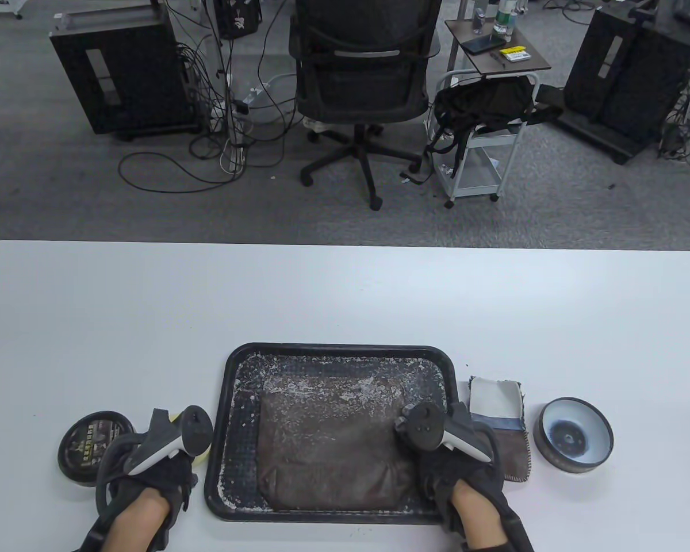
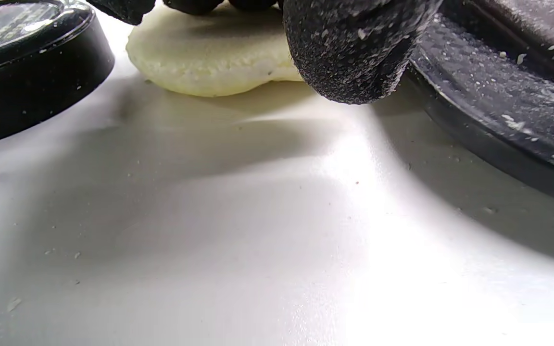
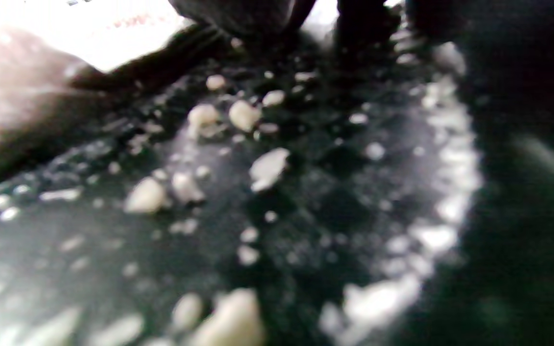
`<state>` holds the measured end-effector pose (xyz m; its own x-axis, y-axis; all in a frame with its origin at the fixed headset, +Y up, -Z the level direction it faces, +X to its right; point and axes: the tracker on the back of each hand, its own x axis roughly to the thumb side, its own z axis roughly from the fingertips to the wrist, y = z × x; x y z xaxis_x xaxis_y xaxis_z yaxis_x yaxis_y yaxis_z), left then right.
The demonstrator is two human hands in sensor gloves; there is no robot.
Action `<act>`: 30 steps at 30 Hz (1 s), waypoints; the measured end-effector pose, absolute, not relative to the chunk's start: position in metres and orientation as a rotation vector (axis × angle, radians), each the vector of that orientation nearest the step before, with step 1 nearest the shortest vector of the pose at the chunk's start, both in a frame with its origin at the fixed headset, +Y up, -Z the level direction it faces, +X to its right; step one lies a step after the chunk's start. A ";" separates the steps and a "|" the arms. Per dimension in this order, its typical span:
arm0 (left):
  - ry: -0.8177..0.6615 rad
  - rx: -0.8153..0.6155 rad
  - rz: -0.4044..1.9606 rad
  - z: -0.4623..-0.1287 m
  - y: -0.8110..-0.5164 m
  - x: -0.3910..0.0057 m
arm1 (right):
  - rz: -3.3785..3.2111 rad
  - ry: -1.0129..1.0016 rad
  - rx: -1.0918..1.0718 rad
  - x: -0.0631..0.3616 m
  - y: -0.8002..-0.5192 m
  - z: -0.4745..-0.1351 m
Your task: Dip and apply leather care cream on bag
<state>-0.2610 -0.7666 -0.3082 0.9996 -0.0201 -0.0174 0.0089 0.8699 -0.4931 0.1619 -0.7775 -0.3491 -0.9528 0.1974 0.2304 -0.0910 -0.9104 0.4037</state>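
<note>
Left hand [image 1: 155, 477] fingers [image 2: 354, 53] atop pale sponge [image 2: 209, 57]

Beyond the white table [image 1: 345, 287], a black office chair [image 1: 361, 80] stands on grey carpet between two dark computer towers [image 1: 123, 75], beside a small white cart [image 1: 483, 144] draped with a black backpack [image 1: 486, 106].

The black tin lid [image 1: 95, 447] carries pale print, too small to read.
</note>
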 end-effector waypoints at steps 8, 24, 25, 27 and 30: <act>0.025 -0.490 0.084 -0.303 -0.750 -0.273 | 2.705 0.178 0.466 0.185 -0.743 -0.329; 0.041 -0.102 0.282 -0.297 -0.717 -0.289 | 2.658 -0.601 -0.418 0.320 -0.706 -0.301; 0.034 -0.069 0.295 -0.297 -0.716 -0.289 | 2.644 -0.627 -0.478 0.326 -0.706 -0.299; 0.024 -0.015 0.304 -0.295 -0.713 -0.288 | 2.609 -0.659 -0.559 0.336 -0.706 -0.295; 0.009 0.052 0.321 -0.293 -0.709 -0.286 | 2.537 -0.684 -0.671 0.348 -0.707 -0.290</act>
